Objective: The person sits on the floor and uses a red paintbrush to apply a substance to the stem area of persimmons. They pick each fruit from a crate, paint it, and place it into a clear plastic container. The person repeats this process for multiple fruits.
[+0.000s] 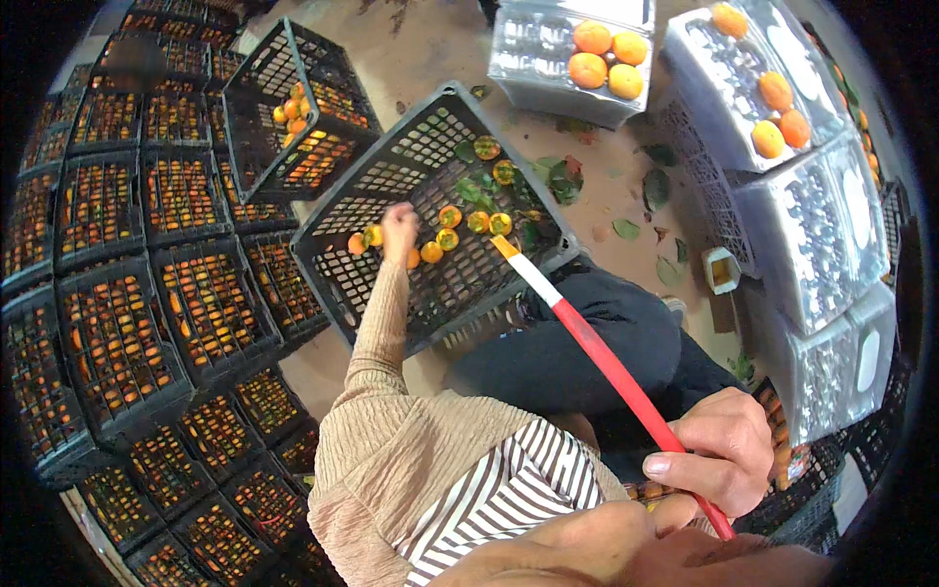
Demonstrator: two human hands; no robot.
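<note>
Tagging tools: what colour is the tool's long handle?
The handle is red, clearest in the head view.

Wide fisheye view in fairly bright, diffuse light, the source lying outside the frame. White glare breaks up the clear plastic boxes point(817, 245) at right; the floor point(416, 44) toward the top appears pale, whereas the dark trousers point(489, 367) retain little detail. The left hand point(398, 233) is softly blurred. Stacked crates point(147, 416) bow near the left rim; black vignetting fills the corners. A dark, unfocused smudge point(132, 64) lies at upper left.
</note>
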